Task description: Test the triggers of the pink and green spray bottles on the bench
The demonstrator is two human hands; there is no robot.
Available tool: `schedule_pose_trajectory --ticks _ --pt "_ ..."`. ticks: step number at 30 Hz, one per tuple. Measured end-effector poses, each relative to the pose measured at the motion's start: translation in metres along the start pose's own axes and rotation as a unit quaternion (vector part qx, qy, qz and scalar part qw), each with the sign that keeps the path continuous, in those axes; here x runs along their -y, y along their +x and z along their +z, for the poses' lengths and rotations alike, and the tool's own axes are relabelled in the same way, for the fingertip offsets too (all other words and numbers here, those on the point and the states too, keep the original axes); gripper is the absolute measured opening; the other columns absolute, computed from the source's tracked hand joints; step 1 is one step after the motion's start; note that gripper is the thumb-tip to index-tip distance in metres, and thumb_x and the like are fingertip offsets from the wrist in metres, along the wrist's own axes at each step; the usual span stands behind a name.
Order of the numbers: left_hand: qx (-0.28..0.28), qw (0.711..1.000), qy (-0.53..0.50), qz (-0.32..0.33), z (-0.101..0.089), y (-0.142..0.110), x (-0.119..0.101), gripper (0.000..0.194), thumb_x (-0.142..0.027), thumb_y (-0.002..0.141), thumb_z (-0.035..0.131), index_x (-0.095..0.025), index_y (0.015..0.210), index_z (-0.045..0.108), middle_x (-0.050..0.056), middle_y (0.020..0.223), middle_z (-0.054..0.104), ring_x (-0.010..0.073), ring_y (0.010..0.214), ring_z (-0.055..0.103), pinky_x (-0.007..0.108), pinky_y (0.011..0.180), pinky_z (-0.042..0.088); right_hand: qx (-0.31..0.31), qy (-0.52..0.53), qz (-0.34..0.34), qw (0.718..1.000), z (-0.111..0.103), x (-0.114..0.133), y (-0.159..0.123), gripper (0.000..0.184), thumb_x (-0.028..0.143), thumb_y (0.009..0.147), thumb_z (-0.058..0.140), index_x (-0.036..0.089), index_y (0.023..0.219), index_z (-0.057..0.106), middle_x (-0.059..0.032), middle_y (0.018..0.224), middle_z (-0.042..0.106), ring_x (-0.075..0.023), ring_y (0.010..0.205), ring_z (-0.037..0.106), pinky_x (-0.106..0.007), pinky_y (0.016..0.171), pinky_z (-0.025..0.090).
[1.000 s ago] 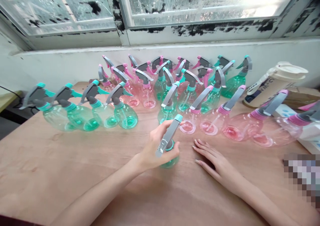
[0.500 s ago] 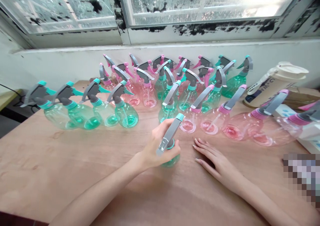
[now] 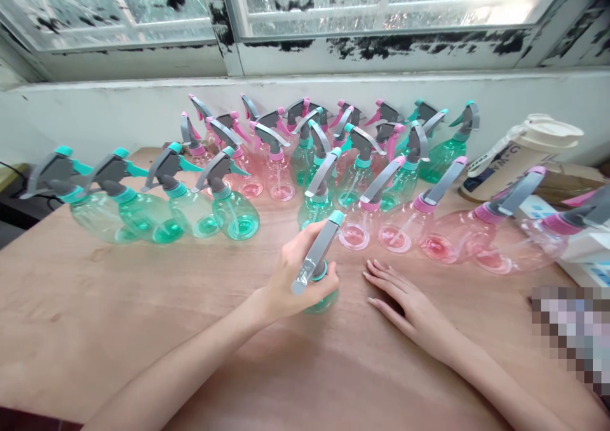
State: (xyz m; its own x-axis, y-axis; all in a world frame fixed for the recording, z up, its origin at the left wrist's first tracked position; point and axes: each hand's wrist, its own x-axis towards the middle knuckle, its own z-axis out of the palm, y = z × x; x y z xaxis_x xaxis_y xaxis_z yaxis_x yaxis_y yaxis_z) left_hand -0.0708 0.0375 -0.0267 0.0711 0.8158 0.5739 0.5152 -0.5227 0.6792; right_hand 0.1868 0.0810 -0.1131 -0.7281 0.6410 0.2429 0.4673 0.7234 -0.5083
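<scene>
My left hand [image 3: 286, 278] is wrapped round a green spray bottle [image 3: 325, 302] with a grey and teal trigger head, upright at the middle of the table. The hand hides part of its body. My right hand [image 3: 398, 294] lies on the wood to the right, fingers stretched out and holding nothing. Just behind the held bottle stands another green spray bottle [image 3: 314, 210]. Beyond my right hand is a row of pink spray bottles [image 3: 394, 231]. Several green spray bottles [image 3: 241, 218] stand in a row at the left.
More pink and green spray bottles crowd the back of the wooden table [image 3: 143, 304] by the wall. A cream tumbler [image 3: 517, 157] and a white box [image 3: 586, 253] stand at the right. A pixelated patch [image 3: 572, 335] covers something at the right edge.
The whole view has shifted slightly, so things sit a little further left and higher. Both hands keep their places, the left still round the green spray bottle.
</scene>
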Motion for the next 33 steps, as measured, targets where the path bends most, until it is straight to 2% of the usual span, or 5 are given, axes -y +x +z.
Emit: schedule_pose_trajectory --ticks 4,13,22,28,33 --pt "0.002 1.000 -0.010 -0.016 0.001 0.001 0.000 0.055 -0.014 0.077 0.059 -0.020 0.131 0.049 0.001 0.082 0.062 0.0140 0.065 0.059 0.032 0.074 0.055 0.002 0.002 -0.001 1.000 -0.001 0.001 0.001 0.048 0.033 0.099 0.048 0.026 0.147 0.046 -0.0080 0.154 0.045 -0.0266 0.143 0.038 -0.054 0.119 0.031" --pt "0.010 1.000 0.001 -0.024 0.001 0.001 0.000 0.057 -0.013 0.077 0.059 -0.025 0.132 0.050 0.002 0.093 0.065 0.0111 0.059 0.057 0.029 0.069 0.053 -0.002 0.005 0.004 1.000 -0.001 0.002 0.001 0.048 0.034 0.099 0.049 0.027 0.147 0.046 -0.0077 0.153 0.046 -0.0272 0.142 0.039 -0.055 0.118 0.031" --pt "-0.021 1.000 0.015 -0.016 0.002 0.004 -0.006 0.050 -0.009 0.075 0.056 -0.024 0.123 0.053 0.002 0.097 0.064 0.0086 0.055 0.053 0.029 0.067 0.052 -0.001 0.003 0.005 1.000 0.000 0.001 0.000 0.048 0.034 0.099 0.049 0.027 0.146 0.047 -0.0074 0.153 0.046 -0.0268 0.142 0.039 -0.054 0.118 0.031" --pt "-0.009 0.999 0.032 0.001 -0.005 0.002 -0.011 0.024 -0.011 0.074 0.055 -0.020 0.096 0.055 0.003 0.090 0.061 0.0183 0.078 0.065 0.032 0.071 0.055 -0.002 0.004 0.007 1.000 -0.001 0.001 0.000 0.048 0.034 0.099 0.049 0.029 0.147 0.046 -0.0064 0.153 0.046 -0.0267 0.142 0.039 -0.054 0.119 0.031" --pt "-0.001 0.999 0.024 -0.030 -0.003 0.001 -0.013 0.043 -0.013 0.077 0.056 -0.022 0.118 0.052 0.006 0.106 0.063 0.0197 0.088 0.066 0.035 0.079 0.056 -0.001 0.006 0.007 1.000 -0.001 0.001 0.000 0.048 0.034 0.099 0.049 0.029 0.146 0.047 -0.0066 0.153 0.046 -0.0269 0.142 0.040 -0.055 0.118 0.032"
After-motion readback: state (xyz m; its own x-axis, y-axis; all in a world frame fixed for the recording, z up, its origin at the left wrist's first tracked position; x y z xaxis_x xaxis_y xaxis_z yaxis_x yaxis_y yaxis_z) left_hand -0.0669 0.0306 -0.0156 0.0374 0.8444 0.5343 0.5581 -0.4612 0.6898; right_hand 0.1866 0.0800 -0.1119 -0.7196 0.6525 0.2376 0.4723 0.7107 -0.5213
